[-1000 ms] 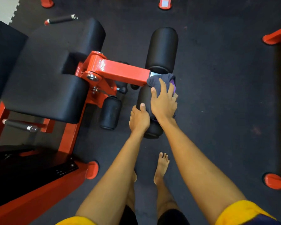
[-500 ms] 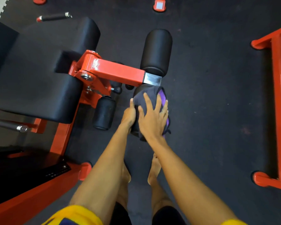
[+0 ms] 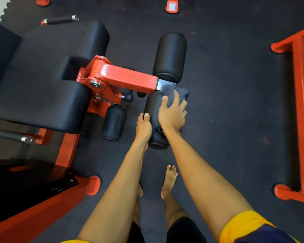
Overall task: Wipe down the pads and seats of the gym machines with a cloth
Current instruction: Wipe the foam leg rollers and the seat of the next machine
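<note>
Premises: a gym floor. Dark rubber flooring (image 3: pixel 235 120) fills the view, with an interlocking tile edge (image 3: pixel 1 12) at upper left. An orange-red steel machine frame (image 3: pixel 67 151) at left carries a black padded seat (image 3: pixel 42 95), a grip handle (image 3: pixel 11 135) and, at centre, a roller pad (image 3: pixel 170 57). A second orange-red frame (image 3: pixel 300 102) stands at right.

Cloth (image 3: pixel 168 92) under right fingers (image 3: pixel 176 100) looked soft, matt. Roller pad (image 3: pixel 153 106) beneath was smooth matt black vinyl-ish. Arm (image 3: pixel 130 78) past fingertips was glossy painted metal.
</note>
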